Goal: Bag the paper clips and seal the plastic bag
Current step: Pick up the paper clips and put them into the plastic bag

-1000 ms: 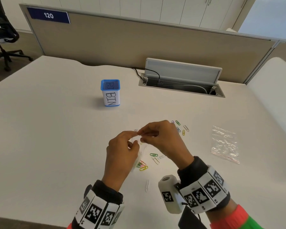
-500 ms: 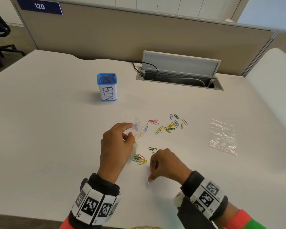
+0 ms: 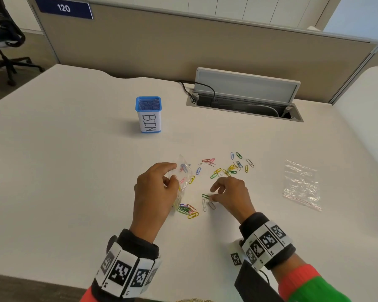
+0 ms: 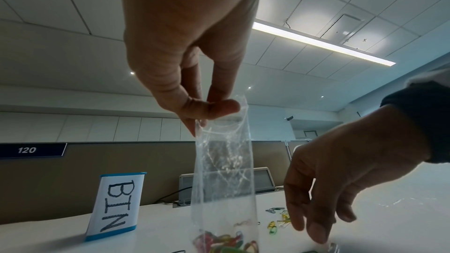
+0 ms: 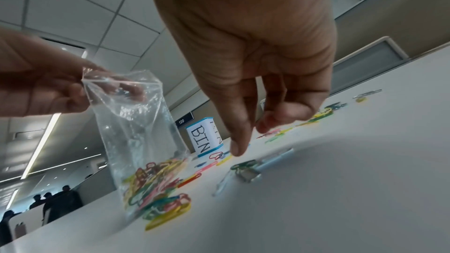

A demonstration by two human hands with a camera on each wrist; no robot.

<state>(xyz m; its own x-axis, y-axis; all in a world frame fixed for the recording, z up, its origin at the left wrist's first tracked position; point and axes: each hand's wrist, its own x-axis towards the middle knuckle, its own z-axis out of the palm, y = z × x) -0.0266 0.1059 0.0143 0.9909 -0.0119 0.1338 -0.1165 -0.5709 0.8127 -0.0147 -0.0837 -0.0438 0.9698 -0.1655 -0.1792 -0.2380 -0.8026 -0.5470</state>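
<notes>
My left hand pinches the top edge of a clear plastic bag and holds it upright on the table. Several coloured paper clips lie in the bag's bottom. My right hand reaches down just right of the bag, index fingertip hovering over a green clip and a white clip. Nothing sits between its thumb and fingers. More loose clips are scattered beyond the right hand.
A second, empty plastic bag lies flat at the right. A blue cup labelled BIN stands behind the left hand. An open cable hatch is at the back of the white table.
The right hand left the bag's mouth, dropped to a white clip near the front edge, then moved away to the green clip. The left hand kept its pinch on the bag.
</notes>
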